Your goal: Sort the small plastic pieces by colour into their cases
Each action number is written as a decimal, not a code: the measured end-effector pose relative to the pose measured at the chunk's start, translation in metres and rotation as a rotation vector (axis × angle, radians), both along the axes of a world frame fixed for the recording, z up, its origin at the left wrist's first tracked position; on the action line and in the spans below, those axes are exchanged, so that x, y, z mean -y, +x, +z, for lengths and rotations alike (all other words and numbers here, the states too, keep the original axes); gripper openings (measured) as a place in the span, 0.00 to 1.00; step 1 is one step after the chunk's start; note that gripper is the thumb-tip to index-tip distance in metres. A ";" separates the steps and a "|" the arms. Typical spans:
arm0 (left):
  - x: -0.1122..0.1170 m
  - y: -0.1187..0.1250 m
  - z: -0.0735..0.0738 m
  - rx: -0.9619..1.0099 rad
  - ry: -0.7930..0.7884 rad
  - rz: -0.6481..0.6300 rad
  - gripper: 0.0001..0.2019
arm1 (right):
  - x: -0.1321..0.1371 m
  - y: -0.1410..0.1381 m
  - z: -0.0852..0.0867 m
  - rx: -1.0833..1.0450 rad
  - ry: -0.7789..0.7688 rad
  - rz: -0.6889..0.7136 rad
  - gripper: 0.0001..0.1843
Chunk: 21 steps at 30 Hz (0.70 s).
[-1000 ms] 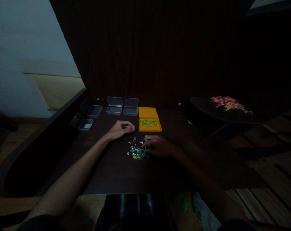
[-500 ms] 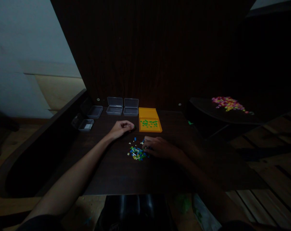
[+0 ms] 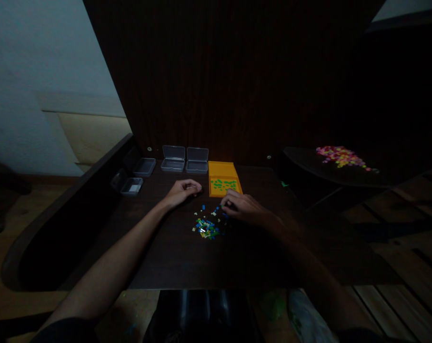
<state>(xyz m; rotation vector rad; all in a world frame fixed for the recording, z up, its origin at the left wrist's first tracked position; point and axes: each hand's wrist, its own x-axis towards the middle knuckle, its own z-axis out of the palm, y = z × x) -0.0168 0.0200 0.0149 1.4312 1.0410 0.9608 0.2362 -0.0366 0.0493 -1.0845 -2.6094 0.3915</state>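
Note:
A loose pile of tiny toy building bricks (image 3: 207, 229) in blue, green, yellow and white lies on the dark table. My right hand (image 3: 242, 207) is over the pile's far right edge, its fingers pinched together; whatever is between the fingertips is too small to make out. Left of the yellow box, my left hand (image 3: 183, 191) rests on the table with thumb and fingers closed at the tips on a small green brick, now barely visible. Several green bricks lie spread inside the open yellow box (image 3: 226, 194) beyond my hands.
Open clear plastic boxes (image 3: 173, 165) stand along the back, with another clear box (image 3: 132, 186) at the left holding something white. A heap of pink and yellow beads (image 3: 340, 156) lies on the side shelf (image 3: 308, 169). A raised side panel (image 3: 69, 205) borders the table's left.
My right hand has moved away from the pile, up and to the right, closer to the yellow box. The left hand keeps its place and pinch. The view has shifted slightly.

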 end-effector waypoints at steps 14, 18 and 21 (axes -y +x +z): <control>-0.003 -0.001 -0.004 0.030 -0.005 -0.038 0.12 | -0.076 0.027 -0.004 0.127 -0.002 -0.172 0.07; -0.004 -0.001 -0.007 0.030 0.004 -0.047 0.13 | -0.083 0.023 -0.009 0.180 0.005 -0.194 0.08; -0.005 -0.002 -0.008 0.031 0.014 -0.050 0.14 | -0.085 0.023 -0.011 0.204 0.009 -0.195 0.09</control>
